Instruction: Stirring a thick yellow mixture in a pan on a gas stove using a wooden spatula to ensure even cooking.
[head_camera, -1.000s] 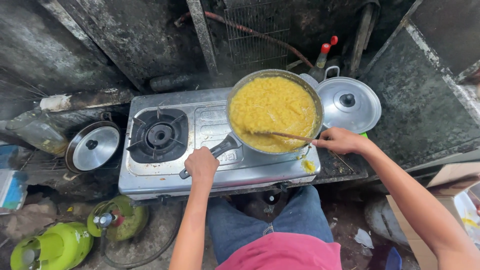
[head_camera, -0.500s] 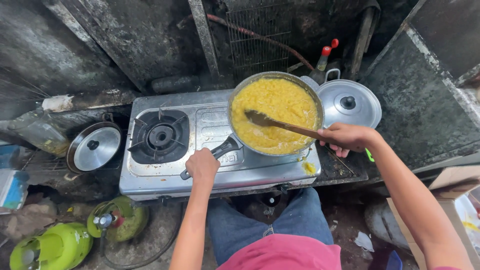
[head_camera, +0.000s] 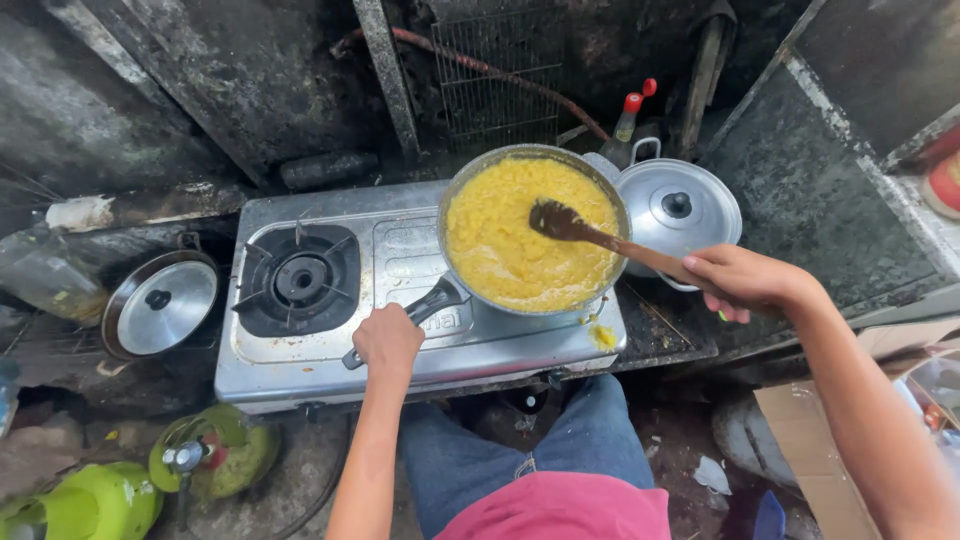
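A metal frying pan (head_camera: 458, 190) full of thick yellow food (head_camera: 505, 250) sits on the right burner of a steel two-burner gas stove (head_camera: 400, 260). My left hand (head_camera: 388, 340) is closed around the pan's black handle (head_camera: 432, 303) at the stove's front. My right hand (head_camera: 745, 280) grips a wooden spoon (head_camera: 590, 232) by its handle. The spoon's dark bowl is lifted just above the food, on the right side of the pan.
The left burner (head_camera: 300, 278) is bare. A lidded steel pot (head_camera: 680, 208) stands right of the pan, and a loose lid (head_camera: 160, 303) lies left of the stove. Green gas cylinders (head_camera: 205, 455) sit on the floor at lower left. A red-capped bottle (head_camera: 628, 115) stands behind the pot.
The spoon has come up out of the food and swung rightward with my right hand. My left hand has stayed on the pan handle.
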